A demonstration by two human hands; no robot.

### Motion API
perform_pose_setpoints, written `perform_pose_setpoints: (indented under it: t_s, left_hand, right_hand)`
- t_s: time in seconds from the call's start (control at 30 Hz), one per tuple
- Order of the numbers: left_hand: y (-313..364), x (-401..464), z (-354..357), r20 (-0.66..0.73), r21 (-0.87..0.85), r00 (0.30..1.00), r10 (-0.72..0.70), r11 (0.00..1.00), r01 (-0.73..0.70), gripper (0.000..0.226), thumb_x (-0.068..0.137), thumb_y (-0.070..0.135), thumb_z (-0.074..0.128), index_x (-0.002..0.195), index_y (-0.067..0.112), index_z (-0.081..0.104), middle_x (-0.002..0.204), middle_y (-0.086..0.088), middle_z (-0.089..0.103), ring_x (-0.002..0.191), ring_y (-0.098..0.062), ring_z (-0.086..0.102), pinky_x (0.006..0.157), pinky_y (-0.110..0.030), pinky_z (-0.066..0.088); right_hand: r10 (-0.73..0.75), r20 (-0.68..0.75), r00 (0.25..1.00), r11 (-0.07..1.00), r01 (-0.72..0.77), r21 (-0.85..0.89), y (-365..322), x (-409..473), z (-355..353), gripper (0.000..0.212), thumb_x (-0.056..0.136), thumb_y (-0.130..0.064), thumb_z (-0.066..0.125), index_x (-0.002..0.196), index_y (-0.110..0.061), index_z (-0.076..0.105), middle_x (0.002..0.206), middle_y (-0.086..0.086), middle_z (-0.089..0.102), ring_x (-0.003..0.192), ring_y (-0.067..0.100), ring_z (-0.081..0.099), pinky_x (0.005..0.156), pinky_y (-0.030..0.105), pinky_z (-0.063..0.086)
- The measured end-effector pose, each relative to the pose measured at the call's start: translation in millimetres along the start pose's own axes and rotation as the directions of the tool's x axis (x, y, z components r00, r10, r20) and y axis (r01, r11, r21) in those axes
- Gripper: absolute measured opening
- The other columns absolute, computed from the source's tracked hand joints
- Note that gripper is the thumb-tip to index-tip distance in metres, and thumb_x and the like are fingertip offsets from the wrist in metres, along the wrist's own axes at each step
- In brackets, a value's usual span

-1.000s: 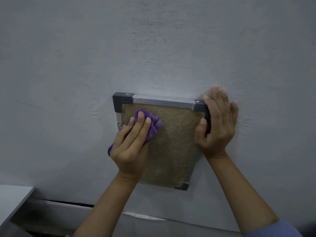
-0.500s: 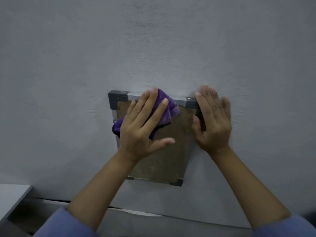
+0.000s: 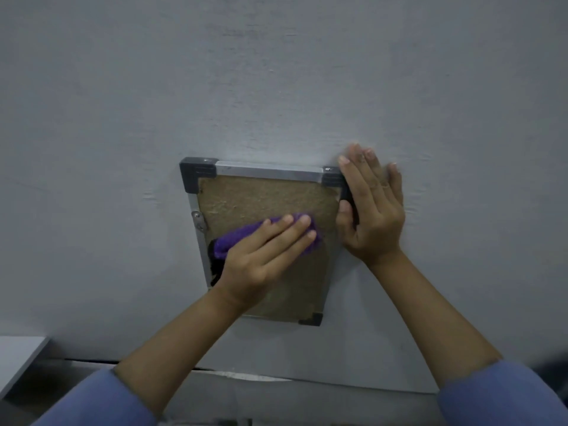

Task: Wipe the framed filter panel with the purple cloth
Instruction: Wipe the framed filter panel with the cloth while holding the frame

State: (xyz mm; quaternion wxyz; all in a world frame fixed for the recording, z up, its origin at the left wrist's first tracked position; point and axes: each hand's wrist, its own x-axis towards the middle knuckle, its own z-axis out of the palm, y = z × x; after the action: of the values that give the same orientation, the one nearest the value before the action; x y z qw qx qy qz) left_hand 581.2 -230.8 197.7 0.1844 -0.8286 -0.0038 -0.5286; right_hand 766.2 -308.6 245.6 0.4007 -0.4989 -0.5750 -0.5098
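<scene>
A square filter panel (image 3: 264, 198) with a brown fibrous mesh, silver frame and dark grey corner pieces lies flat on a grey surface. My left hand (image 3: 261, 256) presses a bunched purple cloth (image 3: 236, 238) onto the middle of the mesh with straight fingers. My right hand (image 3: 372, 210) lies flat over the panel's right edge near its top right corner, thumb on the frame's inner side. The left hand and cloth hide the panel's lower left part.
The grey surface (image 3: 276, 87) spreads wide around the panel. Its near edge (image 3: 307, 379) runs below the panel. A pale shelf corner (image 3: 18, 355) sits at the lower left.
My left hand has dragged the cloth from the top edge of the panel down to its middle. My right hand stays on the right edge.
</scene>
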Motion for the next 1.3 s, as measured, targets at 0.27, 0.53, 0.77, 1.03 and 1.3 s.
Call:
perform_pose_setpoints:
  t_s: [0.27, 0.53, 0.77, 1.03, 1.3]
  left_hand:
    - [-1.9, -7.3, -18.4, 0.106, -0.081, 0.99, 0.088, 0.993, -0.08, 0.048, 0.088, -0.001, 0.068, 0.131, 0.004, 0.049, 0.135, -0.013, 0.052, 0.126, -0.026, 0.052, 0.099, -0.039, 0.049]
    - [-28.5, 56.9, -20.4, -0.02, 0.012, 0.992, 0.128, 0.992, -0.127, 0.037, 0.085, 0.016, 0.076, 0.118, 0.004, 0.066, 0.125, -0.012, 0.062, 0.115, -0.029, 0.06, 0.093, -0.046, 0.051]
    - [-3.4, 31.6, 4.9, -0.109, -0.001, 0.994, -0.014, 1.0, 0.014, 0.038, 0.081, -0.002, 0.074, 0.117, 0.01, 0.067, 0.124, -0.006, 0.062, 0.109, -0.024, 0.064, 0.095, -0.038, 0.05]
    - [20.1, -50.4, 19.0, 0.195, -0.144, 0.974, 0.117, 0.986, -0.09, 0.036, 0.095, 0.004, 0.056, 0.129, 0.013, 0.056, 0.134, -0.001, 0.056, 0.123, -0.02, 0.054, 0.099, -0.036, 0.047]
    - [23.8, -34.8, -0.5, 0.248, -0.19, 0.957, 0.152, 0.976, -0.106, 0.037, 0.091, 0.003, 0.057, 0.128, 0.008, 0.053, 0.131, -0.01, 0.059, 0.12, -0.027, 0.054, 0.091, -0.043, 0.053]
  right_hand:
    - [-0.104, 0.089, 0.991, 0.995, 0.104, 0.001, 7.6, 4.9, -16.7, 0.044, 0.097, -0.018, 0.031, 0.136, -0.001, 0.042, 0.14, 0.015, 0.044, 0.135, 0.024, 0.039, 0.114, 0.043, 0.023]
    - [-0.326, 0.33, 0.886, 0.927, 0.367, -0.072, 40.1, 22.6, -38.4, 0.058, 0.096, -0.039, 0.051, 0.144, -0.011, 0.035, 0.148, 0.006, 0.036, 0.14, 0.022, 0.031, 0.114, 0.05, 0.013]
    - [-0.359, 0.299, 0.884, 0.913, 0.399, -0.083, 46.6, 25.0, -32.6, 0.06, 0.095, -0.043, 0.053, 0.143, -0.012, 0.036, 0.146, 0.003, 0.039, 0.138, 0.023, 0.035, 0.116, 0.045, 0.007]
    - [-0.347, 0.29, 0.892, 0.915, 0.39, -0.106, 42.9, 25.2, -36.0, 0.057, 0.095, -0.043, 0.053, 0.141, -0.012, 0.04, 0.144, 0.002, 0.042, 0.137, 0.024, 0.037, 0.116, 0.045, 0.001]
    - [-0.324, 0.323, 0.889, 0.923, 0.371, -0.097, 38.7, 25.4, -41.0, 0.058, 0.096, -0.042, 0.052, 0.143, -0.012, 0.036, 0.147, 0.003, 0.039, 0.138, 0.023, 0.034, 0.116, 0.047, 0.001]
